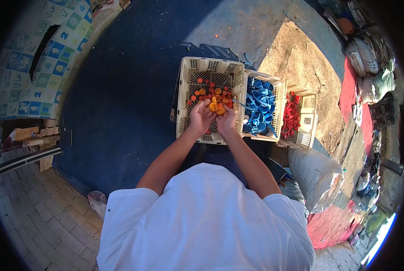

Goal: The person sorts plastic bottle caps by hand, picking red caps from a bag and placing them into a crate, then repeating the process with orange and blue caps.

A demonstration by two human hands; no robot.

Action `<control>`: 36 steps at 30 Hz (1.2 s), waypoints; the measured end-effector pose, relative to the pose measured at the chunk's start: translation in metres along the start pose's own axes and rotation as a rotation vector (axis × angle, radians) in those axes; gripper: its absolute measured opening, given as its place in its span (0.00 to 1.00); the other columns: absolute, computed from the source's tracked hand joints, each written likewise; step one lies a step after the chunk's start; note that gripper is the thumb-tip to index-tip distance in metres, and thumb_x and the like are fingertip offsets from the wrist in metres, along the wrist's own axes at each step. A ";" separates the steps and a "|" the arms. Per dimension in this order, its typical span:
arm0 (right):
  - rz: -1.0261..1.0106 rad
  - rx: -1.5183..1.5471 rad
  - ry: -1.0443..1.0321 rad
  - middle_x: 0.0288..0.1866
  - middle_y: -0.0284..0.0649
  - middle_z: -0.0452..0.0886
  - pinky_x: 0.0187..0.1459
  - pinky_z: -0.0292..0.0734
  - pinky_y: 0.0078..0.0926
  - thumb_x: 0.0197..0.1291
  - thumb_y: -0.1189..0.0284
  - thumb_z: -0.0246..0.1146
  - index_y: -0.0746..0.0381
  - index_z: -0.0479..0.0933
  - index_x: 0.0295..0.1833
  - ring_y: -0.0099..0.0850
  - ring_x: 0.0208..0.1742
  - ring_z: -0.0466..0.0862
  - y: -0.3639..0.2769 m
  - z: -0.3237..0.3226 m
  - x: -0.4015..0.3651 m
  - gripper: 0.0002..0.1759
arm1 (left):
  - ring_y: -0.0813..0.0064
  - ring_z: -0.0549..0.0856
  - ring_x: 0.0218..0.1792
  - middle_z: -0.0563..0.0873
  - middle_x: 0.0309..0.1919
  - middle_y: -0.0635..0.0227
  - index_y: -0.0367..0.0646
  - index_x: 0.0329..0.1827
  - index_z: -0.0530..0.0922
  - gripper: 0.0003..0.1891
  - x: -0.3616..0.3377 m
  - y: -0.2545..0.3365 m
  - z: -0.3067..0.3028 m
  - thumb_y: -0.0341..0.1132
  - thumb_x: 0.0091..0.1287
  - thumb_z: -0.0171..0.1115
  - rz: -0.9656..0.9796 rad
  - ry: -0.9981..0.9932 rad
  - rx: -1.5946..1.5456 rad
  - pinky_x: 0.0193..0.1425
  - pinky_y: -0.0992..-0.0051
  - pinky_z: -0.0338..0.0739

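Observation:
Cupped side by side over the first white plastic crate [182, 86], my hands hold several yellow-orange plastic caps [214, 107]. My left hand [202, 116] curls around the caps from the left. From the other side, my right hand [226, 119] supports them with bent fingers. Loose red and orange caps [206, 91] lie scattered on the mesh bottom of this crate, beyond and beneath my hands. Some of the crate bottom is hidden by my hands and forearms.
Right of the first crate stands a crate of blue plastic caps with strips [259, 106]. A further crate holds red plastic pieces [292, 115]. A white sack [315, 178] sits near my right side. Blue sheeting [120, 99] covers the ground at left.

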State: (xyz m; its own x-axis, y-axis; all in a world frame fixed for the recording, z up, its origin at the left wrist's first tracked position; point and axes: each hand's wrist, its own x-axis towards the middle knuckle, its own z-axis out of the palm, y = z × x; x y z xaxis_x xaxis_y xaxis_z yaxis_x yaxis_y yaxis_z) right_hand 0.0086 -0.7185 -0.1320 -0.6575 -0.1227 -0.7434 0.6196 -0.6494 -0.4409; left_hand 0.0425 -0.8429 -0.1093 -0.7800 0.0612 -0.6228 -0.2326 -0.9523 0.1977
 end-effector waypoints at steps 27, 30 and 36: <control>0.021 -0.020 -0.054 0.83 0.52 0.61 0.82 0.57 0.45 0.76 0.63 0.48 0.68 0.62 0.79 0.49 0.86 0.55 -0.024 -0.025 -0.026 0.31 | 0.61 0.83 0.65 0.81 0.68 0.54 0.36 0.75 0.67 0.29 0.012 -0.005 -0.013 0.48 0.81 0.50 -0.149 -0.010 0.257 0.68 0.62 0.80; 0.017 -0.019 0.008 0.81 0.54 0.63 0.81 0.59 0.47 0.75 0.64 0.47 0.71 0.62 0.78 0.51 0.83 0.60 -0.024 -0.031 -0.039 0.31 | 0.61 0.86 0.61 0.81 0.67 0.54 0.35 0.75 0.66 0.29 0.011 -0.008 -0.013 0.49 0.81 0.48 -0.187 -0.018 0.353 0.64 0.63 0.83; -0.012 0.095 0.027 0.77 0.57 0.68 0.81 0.61 0.48 0.74 0.65 0.48 0.72 0.63 0.76 0.51 0.80 0.66 -0.023 -0.069 -0.052 0.31 | 0.64 0.88 0.57 0.83 0.64 0.55 0.36 0.72 0.69 0.27 0.017 -0.027 -0.010 0.48 0.81 0.49 -0.312 -0.028 0.508 0.62 0.65 0.83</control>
State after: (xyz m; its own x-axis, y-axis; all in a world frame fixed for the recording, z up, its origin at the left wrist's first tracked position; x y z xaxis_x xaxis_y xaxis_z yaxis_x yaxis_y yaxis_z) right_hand 0.0582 -0.6448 -0.1178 -0.6519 -0.0949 -0.7523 0.5673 -0.7194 -0.4008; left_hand 0.0416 -0.8195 -0.1328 -0.6438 0.3295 -0.6906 -0.6963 -0.6264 0.3503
